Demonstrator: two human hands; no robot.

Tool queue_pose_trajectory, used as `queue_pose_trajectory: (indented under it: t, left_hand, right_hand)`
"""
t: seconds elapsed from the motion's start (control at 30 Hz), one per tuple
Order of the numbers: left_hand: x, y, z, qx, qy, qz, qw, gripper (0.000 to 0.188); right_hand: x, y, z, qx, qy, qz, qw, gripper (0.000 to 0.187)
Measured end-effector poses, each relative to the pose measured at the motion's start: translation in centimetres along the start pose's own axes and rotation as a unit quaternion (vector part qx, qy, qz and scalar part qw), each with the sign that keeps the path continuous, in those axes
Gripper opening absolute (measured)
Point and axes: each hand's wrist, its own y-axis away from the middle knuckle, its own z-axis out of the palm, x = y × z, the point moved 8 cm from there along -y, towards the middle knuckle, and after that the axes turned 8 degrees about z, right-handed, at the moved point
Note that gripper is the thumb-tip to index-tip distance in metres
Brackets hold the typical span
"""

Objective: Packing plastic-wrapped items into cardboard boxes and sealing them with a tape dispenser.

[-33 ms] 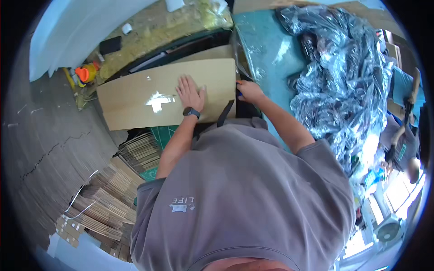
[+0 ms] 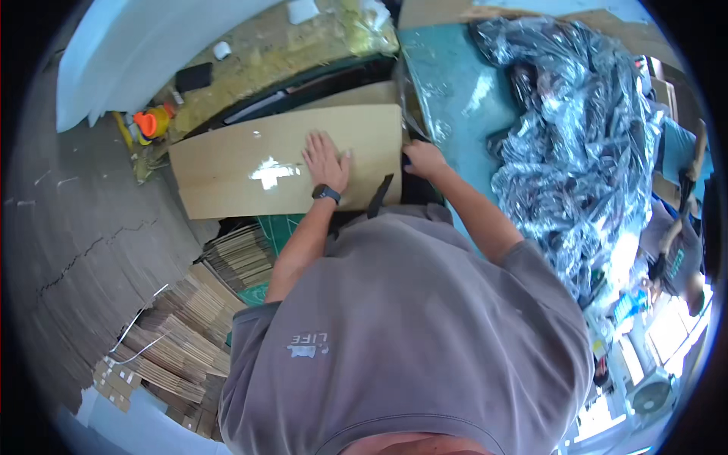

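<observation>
The left grip [image 2: 326, 163] lies flat, fingers extended and thumb apart, pressing palm-down on one tan cardboard panel [image 2: 220, 171] without clamping it. The right grip [image 2: 425, 161] is curled just beside the panel's right edge, with something dark at its fingers; I cannot tell whether it is clamped on that. The panel sits in front of the torso, its near edge close to the shirt [image 2: 409, 303], its long far edge running beside a dark gap where a second cardboard piece [image 2: 353, 95] shows. One black strap [image 2: 381, 196] crosses its near right corner, and one dark watch [image 2: 326, 194] circles the left wrist.

Beyond the gap, a yellowish surface [image 2: 258, 57] carries one black flat object [image 2: 194, 77] and two small white objects, one [image 2: 222, 50] near the middle and the other [image 2: 302, 10] farther off. One orange-and-yellow object [image 2: 152, 122] is off the panel's far left corner. Floor [image 2: 106, 205] stretches beyond the panel's left edge, giving room there. On the right, a strip of blue-green surface [image 2: 447, 83] lies between the panel and one plastic-wrapped heap [image 2: 569, 152]; its bundles cannot be counted.
</observation>
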Motion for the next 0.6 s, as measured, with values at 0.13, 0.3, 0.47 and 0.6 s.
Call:
queue_pose_trajectory:
  t: [0.13, 0.3, 0.47, 0.6]
  left_hand:
    - [-3.7, 2.6, -1.2, -0.023, -0.002, -0.027, 0.999, 0.099]
    - [-4.1, 2.6, -2.9, -0.014, 0.042, 0.001, 0.999, 0.099]
    - [-5.6, 1.2, -7.6, -0.089, 0.165, 0.175, 0.967, 0.08]
    - [-14.5, 4.8, -12.5, -0.079, 0.199, 0.13, 0.968, 0.066]
  right_hand:
    - [-3.9, 1.1, -13.2, 0.152, -0.2, 0.206, 0.946, 0.053]
    - [-18.0, -9.4, -25.7, 0.345, -0.132, -0.084, 0.926, 0.056]
    - [-22.5, -25.7, -22.9, 0.337, -0.016, -0.156, 0.928, 0.042]
    - [-23.4, -28.6, -27.2, 0.563, -0.226, -0.076, 0.791, 0.025]
